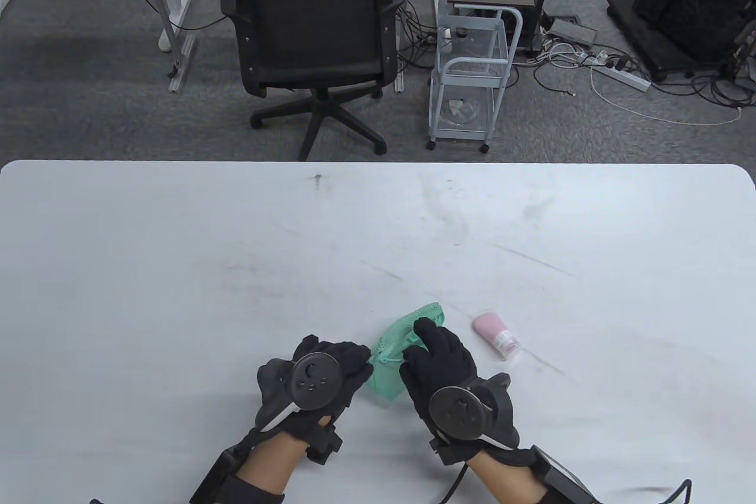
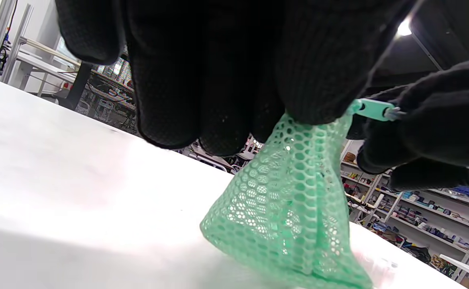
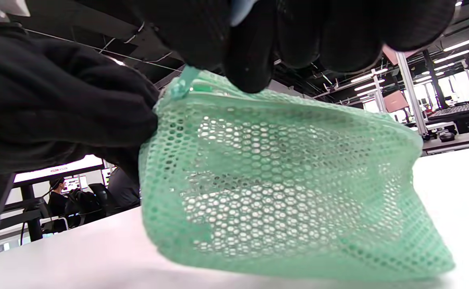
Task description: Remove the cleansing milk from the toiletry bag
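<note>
A green mesh toiletry bag (image 1: 407, 324) lies near the table's front edge between both hands, and it looks empty through the mesh (image 3: 282, 180). My left hand (image 1: 354, 359) grips the bag's left end, lifting it a little off the table (image 2: 290, 204). My right hand (image 1: 413, 350) pinches the green zipper pull (image 2: 373, 109) at the bag's top left. The pull also shows in the right wrist view (image 3: 180, 86). A small pink tube of cleansing milk (image 1: 496, 334) lies on the table just right of the bag, apart from both hands.
The white table (image 1: 236, 267) stretches far beyond the hands. Past its far edge stand a black office chair (image 1: 313, 25) and a white wire cart (image 1: 472, 72).
</note>
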The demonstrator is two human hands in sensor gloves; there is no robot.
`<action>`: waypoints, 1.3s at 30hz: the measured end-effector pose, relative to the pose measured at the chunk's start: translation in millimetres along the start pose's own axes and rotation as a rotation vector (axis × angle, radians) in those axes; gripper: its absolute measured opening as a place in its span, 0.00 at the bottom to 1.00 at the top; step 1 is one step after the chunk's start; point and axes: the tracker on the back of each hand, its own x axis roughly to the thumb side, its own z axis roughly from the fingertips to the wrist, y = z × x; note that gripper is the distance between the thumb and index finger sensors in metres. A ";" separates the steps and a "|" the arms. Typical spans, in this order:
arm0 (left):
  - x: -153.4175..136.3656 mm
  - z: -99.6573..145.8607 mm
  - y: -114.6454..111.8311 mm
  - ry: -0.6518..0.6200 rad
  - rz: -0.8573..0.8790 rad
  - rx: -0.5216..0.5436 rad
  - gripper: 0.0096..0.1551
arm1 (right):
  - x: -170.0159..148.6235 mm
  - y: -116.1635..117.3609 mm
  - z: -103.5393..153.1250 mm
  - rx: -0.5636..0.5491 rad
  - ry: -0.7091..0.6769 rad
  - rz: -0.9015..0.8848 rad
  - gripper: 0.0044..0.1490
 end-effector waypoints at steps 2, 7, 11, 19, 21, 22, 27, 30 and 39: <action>-0.5 -0.1 0.7 0.003 -0.021 0.006 0.21 | 0.1 -0.1 0.0 0.000 -0.008 -0.010 0.23; -3.0 -0.6 1.9 0.012 -0.042 0.012 0.20 | 0.3 0.5 0.2 0.005 -0.021 -0.008 0.23; -4.1 -1.0 2.8 0.019 -0.062 0.019 0.20 | 1.0 -0.1 0.2 0.007 -0.027 -0.009 0.22; -4.8 -1.5 4.2 0.033 -0.087 0.024 0.20 | 1.6 0.4 0.7 0.019 -0.029 -0.008 0.22; -4.9 -1.7 4.3 0.035 -0.087 0.024 0.20 | 1.6 0.8 0.7 0.024 -0.026 -0.012 0.22; -5.0 -1.9 4.2 0.037 -0.093 0.024 0.20 | 1.7 0.7 0.6 0.025 -0.025 -0.011 0.22; -6.1 -2.7 4.7 0.050 -0.107 0.018 0.20 | 2.1 0.7 0.2 0.028 -0.024 -0.009 0.22; -8.3 -3.7 4.7 0.064 -0.122 0.018 0.20 | 2.2 0.6 0.3 0.026 -0.023 -0.004 0.22; -17.7 -7.4 5.8 0.109 -0.142 0.019 0.20 | 1.8 0.8 -0.1 0.032 -0.017 -0.005 0.22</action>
